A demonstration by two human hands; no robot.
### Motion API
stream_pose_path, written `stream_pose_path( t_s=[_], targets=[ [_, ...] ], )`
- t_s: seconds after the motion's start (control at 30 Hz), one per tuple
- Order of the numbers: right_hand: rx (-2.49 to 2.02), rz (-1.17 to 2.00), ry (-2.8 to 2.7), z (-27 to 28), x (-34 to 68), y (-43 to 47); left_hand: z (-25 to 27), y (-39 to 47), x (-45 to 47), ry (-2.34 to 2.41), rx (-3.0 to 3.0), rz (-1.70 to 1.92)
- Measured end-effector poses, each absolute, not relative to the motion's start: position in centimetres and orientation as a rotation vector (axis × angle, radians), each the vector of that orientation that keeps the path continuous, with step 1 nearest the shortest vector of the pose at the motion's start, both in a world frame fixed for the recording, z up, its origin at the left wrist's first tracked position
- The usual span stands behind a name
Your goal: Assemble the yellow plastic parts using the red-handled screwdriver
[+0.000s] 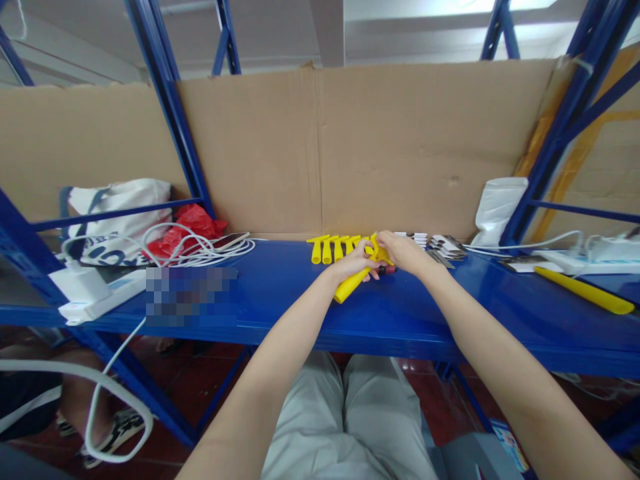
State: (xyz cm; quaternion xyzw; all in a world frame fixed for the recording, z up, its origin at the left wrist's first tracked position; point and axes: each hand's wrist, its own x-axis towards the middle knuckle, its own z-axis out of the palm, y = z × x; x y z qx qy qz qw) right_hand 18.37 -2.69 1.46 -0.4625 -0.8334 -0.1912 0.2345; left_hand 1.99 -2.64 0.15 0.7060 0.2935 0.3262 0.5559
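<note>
Across the upper half of the frame, a wide wall of brown cardboard (425, 147), creased down its middle, with a pale ceiling above. Through the centre from edge to edge, a glossy blue bench (280, 293), framed at upper left and upper right by slanting blue posts (167, 87). At the bottom centre, a lap in pale grey trousers (360, 413) over a dark red floor. At mid left, a white cloth bag (125, 200) beside a crumpled red bag (197, 223) (white cable looped in front). At mid right, a white pouch (500, 210) upright against the cardboard, and a long yellow piece (585, 291) near the lower right.

Just right of centre, above the bench top, a left hand (350, 263) wrapped round the middle of a yellow tool (353, 285), with its handle jutting toward lower left. At the upper right end of the same tool, a right hand (397, 248), fingers bent and pinching there (tips partly hidden). Just behind and left of the grip, a row of small yellow pieces (335, 251). Under the right hand, a tiny dark red part (390, 269), impossible to tell whether joined to the tool.
</note>
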Motion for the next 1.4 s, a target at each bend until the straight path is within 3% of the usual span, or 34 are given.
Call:
stream_pose_path(
  t_s=[0.47,0.7,1.07,1.4],
  targets=[
    [-1.194,0.079,-1.977,0.4,18.2,-1.5,-0.6,-2.0,2.9,0.801,1.747,0.850],
    [-1.158,0.015,-2.019,0.6,18.4,-1.5,-0.7,-2.1,2.8,0.770,1.715,0.846],
    [-1.256,-0.350,-2.176,1.1,18.4,-2.2,-0.2,-2.6,2.7,0.757,1.705,0.832],
    [-1.209,-0.024,-2.000,0.6,18.3,-1.4,-0.5,-2.4,2.7,0.856,1.758,0.896]
  ],
)
